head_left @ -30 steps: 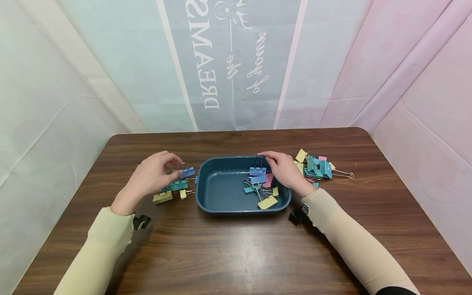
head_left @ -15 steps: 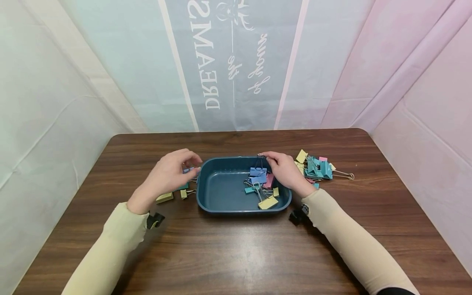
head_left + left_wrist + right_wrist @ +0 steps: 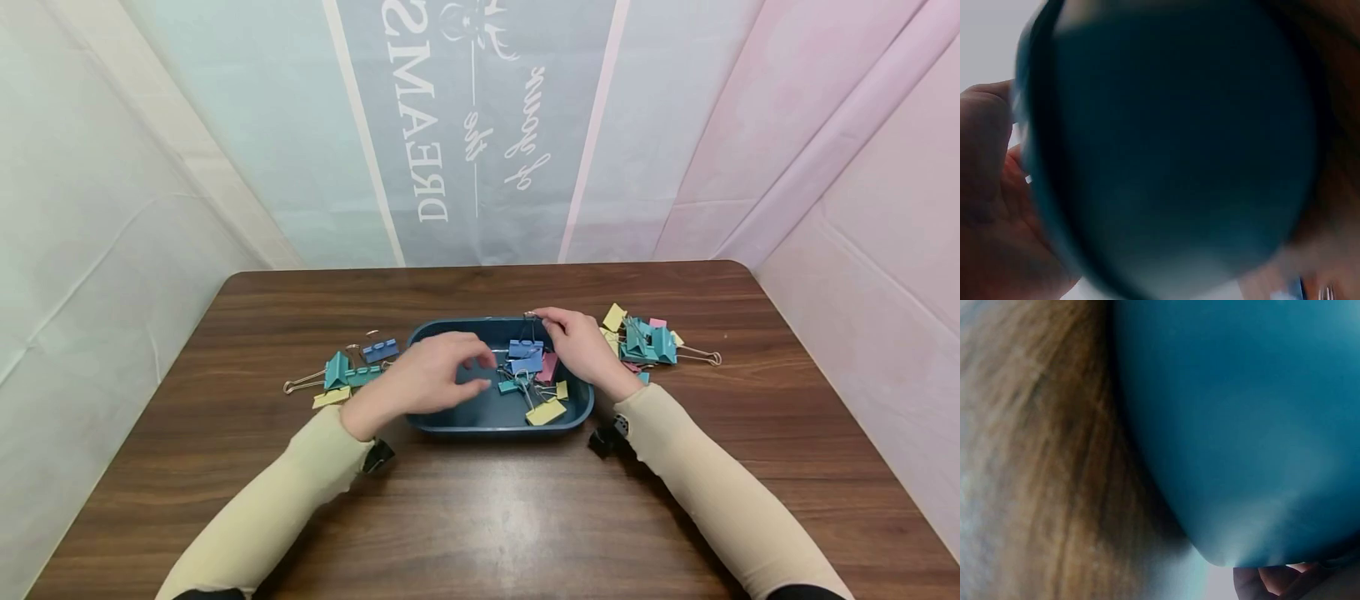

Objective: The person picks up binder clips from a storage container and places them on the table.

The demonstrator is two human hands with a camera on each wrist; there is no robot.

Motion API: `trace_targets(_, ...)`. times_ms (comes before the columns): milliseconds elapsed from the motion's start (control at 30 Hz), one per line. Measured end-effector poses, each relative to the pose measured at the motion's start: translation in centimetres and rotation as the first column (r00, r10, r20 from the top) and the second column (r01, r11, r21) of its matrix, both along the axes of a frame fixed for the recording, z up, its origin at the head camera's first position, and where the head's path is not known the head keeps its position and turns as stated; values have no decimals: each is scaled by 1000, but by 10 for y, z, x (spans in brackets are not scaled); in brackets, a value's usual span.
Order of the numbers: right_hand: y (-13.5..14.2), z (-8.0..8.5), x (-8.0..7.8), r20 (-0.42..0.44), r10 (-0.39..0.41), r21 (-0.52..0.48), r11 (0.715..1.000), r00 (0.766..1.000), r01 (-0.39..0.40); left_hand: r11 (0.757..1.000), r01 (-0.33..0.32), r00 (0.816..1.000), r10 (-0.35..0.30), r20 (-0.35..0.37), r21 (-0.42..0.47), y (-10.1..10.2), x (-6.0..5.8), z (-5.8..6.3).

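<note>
In the head view my left hand (image 3: 429, 377) hangs over the left half of a dark teal tray (image 3: 491, 431). Its thumb and fingers are apart with nothing between them. My right hand (image 3: 581, 350) is at the tray's right back rim, its thumb and forefinger pinching the wire handles of a blue binder clip (image 3: 525, 348) inside. Below that clip lie another blue binder clip (image 3: 527, 364), a pink one (image 3: 549, 367) and a yellow one (image 3: 545, 412), among smaller ones. The tray's wall fills much of both wrist views, covering most of each hand.
Left of the tray lie a blue binder clip (image 3: 380, 350), a teal one (image 3: 337, 371) and a yellow one (image 3: 331, 397) on the brown wooden table (image 3: 480, 517). A mixed pile of teal binder clips (image 3: 648, 342), with yellow and pink ones, sits at the right.
My left hand has moved right from the left-hand clips to over the tray, uncovering those clips. My right hand and its blue binder clip have stayed in place.
</note>
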State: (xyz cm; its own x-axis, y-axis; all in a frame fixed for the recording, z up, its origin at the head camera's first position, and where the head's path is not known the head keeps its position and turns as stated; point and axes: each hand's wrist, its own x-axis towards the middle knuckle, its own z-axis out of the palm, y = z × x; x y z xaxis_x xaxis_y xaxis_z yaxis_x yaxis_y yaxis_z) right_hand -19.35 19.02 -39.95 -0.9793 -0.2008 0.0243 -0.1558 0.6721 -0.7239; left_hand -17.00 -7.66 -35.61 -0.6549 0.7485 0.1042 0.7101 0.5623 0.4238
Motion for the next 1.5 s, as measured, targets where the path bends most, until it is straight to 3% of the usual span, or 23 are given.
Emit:
trace_targets(200, -1, 0, -1, -9, 8, 14, 1000, 1000, -8, 988, 145, 989, -142, 45, -58, 29, 5, -8)
trace_targets(367, -2, -1, -3, -22, 9, 20, 1000, 1000, -9, 969, 229, 971, -221, 89, -92, 49, 6, -16)
trace_targets(600, 1, -1, -3, -30, 16, 31, 999, 999, -15, 953, 272, 959, -258, 112, -133, 69, 6, -18)
trace_targets(867, 2, 1, -4, -30, 11, 32, 999, 999, -10, 921, 339, 934, -304, 188, -193, 73, 1, -20)
trace_targets(933, 1, 0, -3, -29, 12, 35, 999, 1000, -11, 918, 340, 933, -301, 199, -203, 72, 1, -22)
trace_targets(1233, 0, -2, -1, -22, 15, 29, 999, 1000, -14, 941, 240, 962, -197, 192, -238, 70, 3, -23)
trace_targets(1500, -1, -2, 1, -16, -5, 20, 1000, 1000, 6, 925, 248, 967, -218, 131, -289, 65, 3, -20)
